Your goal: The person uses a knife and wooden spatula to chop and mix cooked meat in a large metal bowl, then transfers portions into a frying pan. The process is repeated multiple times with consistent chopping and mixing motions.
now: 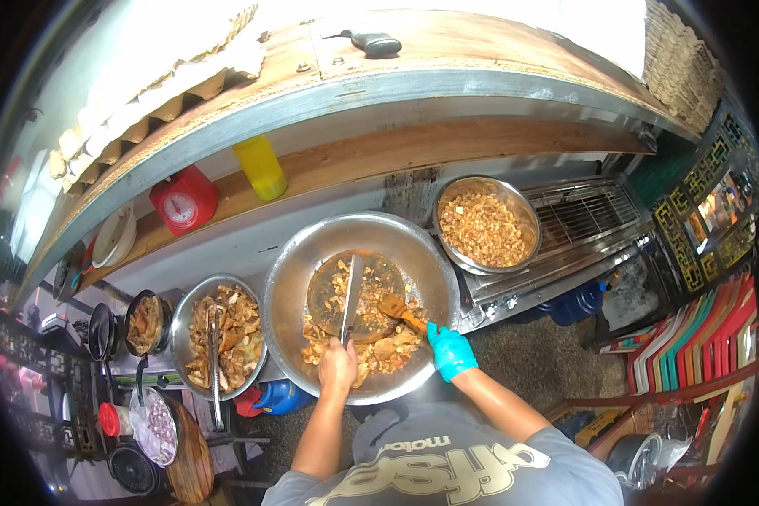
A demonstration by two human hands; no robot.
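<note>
My bare left hand (338,368) is closed round the handle of a cleaver (352,297), its blade pointing away from me over a round chopping board (382,277). The board lies inside a large steel basin (283,291). Small pieces of browned meat are scattered on the board, and larger pieces of meat (390,354) lie in the near part of the basin. In a blue glove, my right hand (452,352) grips a wooden spatula (394,308) by its handle. The spatula's broad end rests among the bits at the board's right side.
A steel bowl of chopped meat (489,226) stands right of the basin, beside a grill rack (586,211). To the left, a bowl of larger meat pieces (249,337) holds tongs (215,363). A red scale (184,202) and yellow container (260,169) stand on the shelf beyond.
</note>
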